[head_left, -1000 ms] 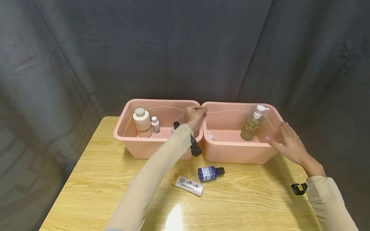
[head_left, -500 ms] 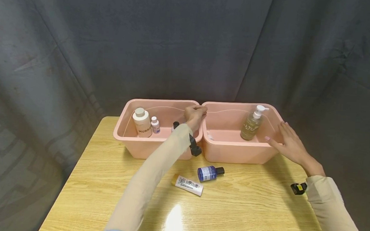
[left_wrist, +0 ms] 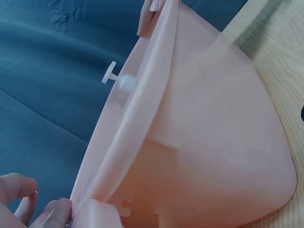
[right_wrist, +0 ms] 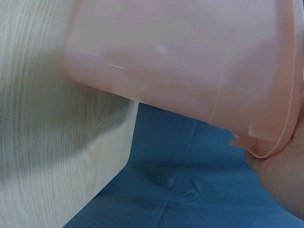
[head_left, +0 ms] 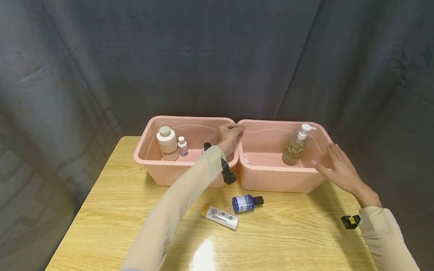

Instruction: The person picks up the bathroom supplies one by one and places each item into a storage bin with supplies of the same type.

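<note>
Two pink plastic bins stand side by side on the wooden table. My left hand (head_left: 229, 136) is at their adjoining rims, its curled fingers gripping the left end of the right bin (head_left: 273, 179). In the left wrist view, the fingertips (left_wrist: 57, 213) sit right at that rim. My right hand (head_left: 342, 170) rests on the right bin's outer corner, fingers straight along the side and thumb toward the front rim. A green pump bottle (head_left: 293, 148) with a white pump stands inside this bin. A small white item (head_left: 246, 161) shows low at its left, mostly hidden by the front wall.
The left bin (head_left: 179, 175) holds a white bottle (head_left: 167, 145), a small white-capped bottle (head_left: 183, 147) and a black-capped bottle (head_left: 207, 146) partly behind my left sleeve. On the table in front lie a blue bottle (head_left: 244, 203) and a white tube (head_left: 221, 217). Dark curtain hangs behind.
The right bin and my left hand have shifted very slightly to the right. My right hand keeps its place, and the loose bottle and tube have not moved.
</note>
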The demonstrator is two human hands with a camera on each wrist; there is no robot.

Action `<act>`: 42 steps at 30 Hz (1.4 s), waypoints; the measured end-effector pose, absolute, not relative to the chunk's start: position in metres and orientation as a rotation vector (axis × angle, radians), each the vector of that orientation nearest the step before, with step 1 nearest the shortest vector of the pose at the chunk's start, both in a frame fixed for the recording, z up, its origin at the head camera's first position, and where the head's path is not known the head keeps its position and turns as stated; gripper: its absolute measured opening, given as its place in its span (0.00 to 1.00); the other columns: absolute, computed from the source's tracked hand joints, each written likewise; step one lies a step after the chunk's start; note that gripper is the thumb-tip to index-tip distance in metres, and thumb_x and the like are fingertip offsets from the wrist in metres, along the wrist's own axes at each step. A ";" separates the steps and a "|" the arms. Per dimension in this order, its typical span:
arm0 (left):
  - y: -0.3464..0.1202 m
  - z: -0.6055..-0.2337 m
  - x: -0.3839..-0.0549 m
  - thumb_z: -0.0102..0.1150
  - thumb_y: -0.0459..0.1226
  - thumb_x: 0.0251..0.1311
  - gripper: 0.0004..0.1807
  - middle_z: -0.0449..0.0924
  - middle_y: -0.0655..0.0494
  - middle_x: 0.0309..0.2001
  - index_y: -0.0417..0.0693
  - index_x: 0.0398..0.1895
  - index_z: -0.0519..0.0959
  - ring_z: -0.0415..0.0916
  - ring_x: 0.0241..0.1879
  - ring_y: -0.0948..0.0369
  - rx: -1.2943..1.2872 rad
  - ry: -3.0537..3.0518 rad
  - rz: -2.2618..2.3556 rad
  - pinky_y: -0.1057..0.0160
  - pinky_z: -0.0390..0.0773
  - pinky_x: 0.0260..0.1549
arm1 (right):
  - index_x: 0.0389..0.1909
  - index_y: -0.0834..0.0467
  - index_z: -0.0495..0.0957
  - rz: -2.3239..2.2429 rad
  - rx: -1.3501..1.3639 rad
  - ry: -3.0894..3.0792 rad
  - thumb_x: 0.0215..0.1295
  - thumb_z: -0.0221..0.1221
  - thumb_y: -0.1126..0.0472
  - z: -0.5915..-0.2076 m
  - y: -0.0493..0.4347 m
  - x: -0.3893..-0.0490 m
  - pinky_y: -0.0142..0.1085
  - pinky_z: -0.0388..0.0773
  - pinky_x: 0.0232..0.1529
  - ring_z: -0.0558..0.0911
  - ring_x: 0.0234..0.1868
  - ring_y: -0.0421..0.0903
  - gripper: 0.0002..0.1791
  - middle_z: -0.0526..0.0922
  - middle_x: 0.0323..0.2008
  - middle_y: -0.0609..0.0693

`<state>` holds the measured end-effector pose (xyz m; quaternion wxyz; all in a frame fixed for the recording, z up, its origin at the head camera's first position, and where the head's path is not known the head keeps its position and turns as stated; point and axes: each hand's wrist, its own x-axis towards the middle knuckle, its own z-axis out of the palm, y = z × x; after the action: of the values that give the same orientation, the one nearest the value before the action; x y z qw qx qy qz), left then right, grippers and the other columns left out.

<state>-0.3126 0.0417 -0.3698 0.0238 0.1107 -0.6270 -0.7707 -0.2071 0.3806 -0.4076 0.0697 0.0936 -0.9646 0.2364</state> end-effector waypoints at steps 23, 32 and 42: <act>0.033 -0.369 -0.315 0.64 0.23 0.58 0.11 0.83 0.34 0.44 0.27 0.45 0.81 0.80 0.50 0.42 0.237 -1.839 -2.591 0.60 0.83 0.43 | 0.75 0.73 0.40 0.722 0.280 -2.902 0.71 0.55 0.44 -0.409 0.382 -0.208 0.67 0.34 0.68 0.34 0.76 0.64 0.51 0.37 0.76 0.70; 0.033 -0.368 -0.312 0.63 0.23 0.59 0.12 0.82 0.32 0.46 0.28 0.46 0.81 0.80 0.51 0.41 0.218 -1.849 -2.623 0.57 0.82 0.46 | 0.75 0.73 0.40 0.704 0.284 -2.899 0.71 0.54 0.44 -0.410 0.383 -0.209 0.66 0.34 0.69 0.34 0.76 0.63 0.50 0.38 0.75 0.71; 0.024 -0.370 -0.312 0.63 0.24 0.60 0.12 0.83 0.36 0.46 0.30 0.47 0.82 0.81 0.50 0.43 0.172 -1.886 -2.600 0.57 0.82 0.46 | 0.74 0.74 0.41 0.706 0.294 -2.890 0.71 0.54 0.45 -0.410 0.382 -0.208 0.65 0.34 0.69 0.35 0.76 0.64 0.50 0.38 0.75 0.71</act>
<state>-0.3119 0.0244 -0.3701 -0.0374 0.0534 -0.5859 -0.8077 -0.2083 0.3822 -0.4103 0.0761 0.0982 -0.9639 0.2355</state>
